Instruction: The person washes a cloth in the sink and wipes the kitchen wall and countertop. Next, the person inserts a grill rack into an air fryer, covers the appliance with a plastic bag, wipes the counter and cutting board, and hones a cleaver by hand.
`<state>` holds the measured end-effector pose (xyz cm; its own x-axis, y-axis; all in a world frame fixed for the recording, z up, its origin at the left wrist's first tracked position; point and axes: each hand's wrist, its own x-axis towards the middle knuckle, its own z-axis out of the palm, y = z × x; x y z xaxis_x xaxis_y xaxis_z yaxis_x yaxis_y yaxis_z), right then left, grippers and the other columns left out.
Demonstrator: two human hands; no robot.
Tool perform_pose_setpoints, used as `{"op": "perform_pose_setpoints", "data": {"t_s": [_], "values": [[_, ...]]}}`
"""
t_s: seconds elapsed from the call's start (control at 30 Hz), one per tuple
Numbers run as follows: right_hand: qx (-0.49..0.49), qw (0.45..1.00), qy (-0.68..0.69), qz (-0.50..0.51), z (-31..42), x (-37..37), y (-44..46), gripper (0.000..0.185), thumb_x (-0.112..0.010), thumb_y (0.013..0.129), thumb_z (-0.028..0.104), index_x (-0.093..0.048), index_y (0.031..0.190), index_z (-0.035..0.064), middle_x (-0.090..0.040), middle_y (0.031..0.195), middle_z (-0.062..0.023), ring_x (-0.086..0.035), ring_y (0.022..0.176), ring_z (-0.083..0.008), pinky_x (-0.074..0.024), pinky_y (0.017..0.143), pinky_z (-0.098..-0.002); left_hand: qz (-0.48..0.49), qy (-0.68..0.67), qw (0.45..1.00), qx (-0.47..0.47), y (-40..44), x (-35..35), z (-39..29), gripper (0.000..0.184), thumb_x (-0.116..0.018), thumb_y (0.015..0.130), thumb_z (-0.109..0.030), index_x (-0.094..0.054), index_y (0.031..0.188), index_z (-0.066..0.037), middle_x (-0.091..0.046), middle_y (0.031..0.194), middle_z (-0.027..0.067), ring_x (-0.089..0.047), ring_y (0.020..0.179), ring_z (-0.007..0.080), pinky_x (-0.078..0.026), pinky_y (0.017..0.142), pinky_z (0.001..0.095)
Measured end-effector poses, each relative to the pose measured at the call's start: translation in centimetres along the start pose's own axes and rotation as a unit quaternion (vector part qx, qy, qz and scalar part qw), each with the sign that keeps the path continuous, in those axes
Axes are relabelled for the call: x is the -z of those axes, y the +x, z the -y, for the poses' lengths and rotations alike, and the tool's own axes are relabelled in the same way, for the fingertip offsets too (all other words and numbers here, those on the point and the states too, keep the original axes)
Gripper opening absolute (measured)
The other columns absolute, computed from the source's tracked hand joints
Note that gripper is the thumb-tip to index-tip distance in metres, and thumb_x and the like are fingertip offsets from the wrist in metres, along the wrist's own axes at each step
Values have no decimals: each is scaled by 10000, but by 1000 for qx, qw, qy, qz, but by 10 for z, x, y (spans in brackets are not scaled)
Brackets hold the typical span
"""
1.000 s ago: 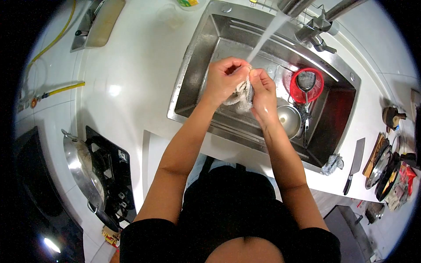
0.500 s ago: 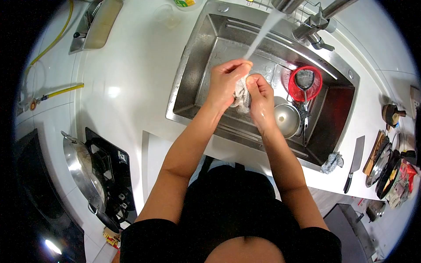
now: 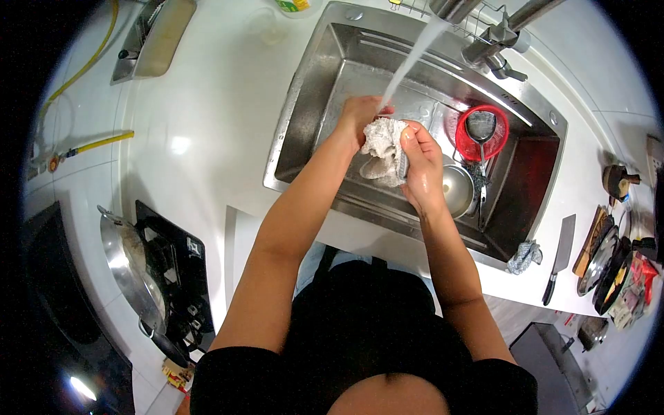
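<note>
Looking down over the steel sink (image 3: 308,104), we set our dial on the whitish cloth (image 3: 382,138), twelve at the top of the view. We find it bunched up over the basin, between the person's two hands.

Right hand (image 3: 422,159), at four o'clock: fingers narrowed, thumb in front, pinching the cloth along its near edge. Left hand (image 3: 356,119), at ten: partly behind the cloth, so we cannot tell whether its fingers grip or only touch.

Water (image 3: 409,63) runs slantwise from the faucet (image 3: 453,8) at one o'clock, down to the left hand's fingers. At three, in the sink, we note a red basket (image 3: 504,138) with a ladle (image 3: 480,125) lying in it, handle reaching out towards six. At four, just beyond the right hand, a metal bowl (image 3: 453,197).

Further out at four: a cleaver (image 3: 565,242) flat on the white desk (image 3: 207,138), and nearer us a crumpled grey rag (image 3: 523,257) by the sink's corner. Well apart, at eight, we log a wok (image 3: 131,259) on the stove (image 3: 183,266).
</note>
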<state>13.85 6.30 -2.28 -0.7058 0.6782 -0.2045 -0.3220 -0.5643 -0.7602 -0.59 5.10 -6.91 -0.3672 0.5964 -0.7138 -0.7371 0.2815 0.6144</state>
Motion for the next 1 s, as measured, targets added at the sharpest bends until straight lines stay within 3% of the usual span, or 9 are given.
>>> {"op": "perform_pose_setpoints", "data": {"t_s": [0.3,0.4,0.5,0.63,0.73,0.8,0.87,0.93,1.0], "values": [[-59,996,58,-21,6,-1,-2,249,-476,976,228,-570,1061,14,-628,943,-35,-582,810,-83,-475,725,-233,-14,67,997,-44,-2,13,14,104,-622,814,-28,-656,891,34,-647,782,94,-625,696,176,-510,622,297],[-57,995,74,-20,9,-3,-3,277,-456,979,268,-551,1078,28,-632,1007,-65,-613,855,-111,-511,725,-267,-96,143,946,-273,-31,9,10,116,-609,840,-38,-666,916,30,-655,859,57,-616,769,160,-492,684,266],[-39,997,58,-22,2,1,1,252,-459,979,273,-544,1042,45,-623,996,-57,-609,837,-111,-513,715,-273,-142,235,890,-365,-90,-5,-10,126,-652,827,-69,-677,927,3,-645,925,30,-596,820,142,-473,721,251],[-11,997,60,-43,-2,0,3,213,-467,977,264,-525,1005,61,-611,944,-40,-587,824,-99,-496,724,-268,-118,343,744,-561,-111,-7,3,185,-741,711,-38,-699,890,-63,-624,854,50,-597,747,145,-469,684,250],[25,996,18,-83,-7,-3,2,189,-485,973,253,-517,976,67,-574,898,-13,-533,806,-76,-449,721,-238,-159,391,710,-564,-104,-9,5,199,-749,686,-41,-699,876,-65,-622,839,60,-601,724,168,-474,668,264],[42,993,-8,-107,-6,-9,-2,180,-506,968,248,-518,959,68,-513,841,28,-448,775,-44,-378,698,-193,-141,389,745,-523,-99,-10,3,116,-722,716,-55,-677,823,-49,-616,830,62,-597,718,176,-473,644,283],[47,991,5,-123,-11,-4,-3,204,-491,972,265,-510,972,62,-547,863,4,-499,787,-66,-419,710,-215,-106,420,759,-486,-101,-9,-6,75,-689,775,-82,-658,828,-38,-615,826,57,-590,725,172,-464,662,277],[26,993,41,-110,-5,-3,-5,226,-472,975,279,-507,1003,58,-581,914,-27,-553,821,-103,-461,737,-255,37,103,947,-300,-90,-3,-10,86,-643,834,-120,-631,849,-37,-606,821,51,-577,728,172,-451,689,280],[-22,993,98,-64,15,-10,-10,253,-448,980,290,-507,1053,54,-617,993,-65,-610,878,-156,-506,780,-313,115,-124,975,-143,-71,8,-14,125,-605,879,-159,-608,874,-34,-596,816,44,-564,728,172,-441,719,284]]}}
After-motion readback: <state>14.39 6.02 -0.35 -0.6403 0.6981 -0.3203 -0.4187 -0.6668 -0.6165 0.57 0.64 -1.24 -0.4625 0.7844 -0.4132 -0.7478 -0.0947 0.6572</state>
